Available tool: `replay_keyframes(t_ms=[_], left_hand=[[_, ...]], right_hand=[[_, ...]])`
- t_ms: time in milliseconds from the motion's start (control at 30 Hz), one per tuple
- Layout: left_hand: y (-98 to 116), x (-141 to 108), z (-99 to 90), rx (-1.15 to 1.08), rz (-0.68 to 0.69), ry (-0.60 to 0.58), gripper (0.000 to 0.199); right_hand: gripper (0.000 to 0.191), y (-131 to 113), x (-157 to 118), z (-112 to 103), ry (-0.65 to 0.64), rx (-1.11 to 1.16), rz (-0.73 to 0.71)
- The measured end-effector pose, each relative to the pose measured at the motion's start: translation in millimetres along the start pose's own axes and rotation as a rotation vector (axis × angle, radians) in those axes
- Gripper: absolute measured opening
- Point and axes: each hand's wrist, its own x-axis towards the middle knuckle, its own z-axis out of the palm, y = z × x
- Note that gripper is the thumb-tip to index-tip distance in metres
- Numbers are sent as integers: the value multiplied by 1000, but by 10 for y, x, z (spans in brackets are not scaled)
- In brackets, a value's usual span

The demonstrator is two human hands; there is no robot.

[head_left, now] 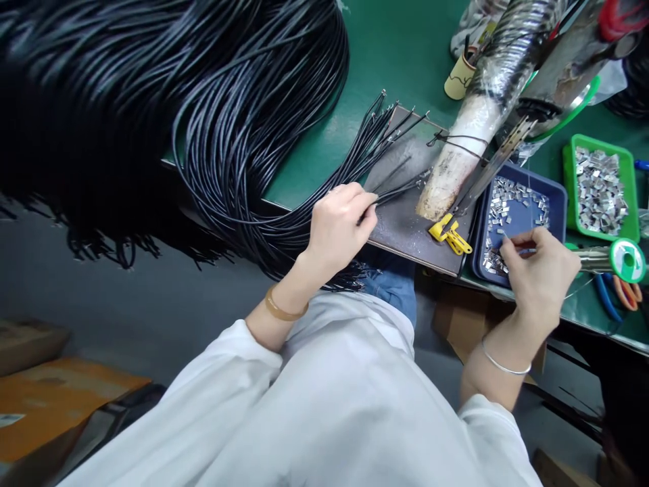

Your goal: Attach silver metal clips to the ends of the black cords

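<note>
Black cables (253,135), 1 large heap: at left, draped over the front edge of a green table (400,40); slim, round, smooth, dark with a soft sheen, lying in thick parallel curves, loose ends hanging below the edge. The same stock sweeps right in a thinner bunch, its far ends fanned out, several with small silvery tips. Left hand (342,223), 1: a tan bangle (284,308) at the wrist; thumb and fingers closed together on a few black cables, whose ends stick out to the right over a grey-brown board (405,226). Pipe (451,162), 1: pale, stained mouth, foil-like ribbed upper part, cord tied round it, slanting above the board. Yellow clip (450,235), 1: just under the pipe mouth, at the right side of the board. Blue tray (558,210), 1: right of the board, small silvery metal bits scattered inside, bare floor showing between them. Right hand (540,267), 1: over the front of the blue tray, thumb and forefinger drawn narrow on a metal piece (501,232), tiny, flat and silvery; thin bracelet (507,368) at the wrist. Green tray (568,189), 1: farther right, heaped with similar bits. Spool (627,260), 1: green and white, in front of the green tray.
</note>
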Motion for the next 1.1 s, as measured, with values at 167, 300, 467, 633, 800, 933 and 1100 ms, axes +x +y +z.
replay_keyframes(t_ms=[167, 300, 467, 633, 800, 933, 1100], left_hand=[[-184, -46, -174, -366, -411, 219, 10], [-165, -12, -245, -873, -584, 369, 11], [-15, 110, -226, -1261, -683, 111, 20], [-10, 136, -277, -1347, -558, -17, 28], [296, 55, -313, -1485, -383, -745, 26], [584, -94, -45, -1492, -611, -886, 24], [660, -239, 210, -1483, -750, -667, 26]], right_hand=[[13, -5, -30, 19, 140, 129, -13], [16, -217, -100, -94, 316, 507, 28], [27, -656, -226, -297, 339, 937, 62], [18, -857, -312, -295, 560, 768, 35], [13, -959, -353, -224, 640, 693, -63], [12, -1060, -437, -160, 560, 867, -121], [10, -1088, -556, -96, 338, 836, -122]])
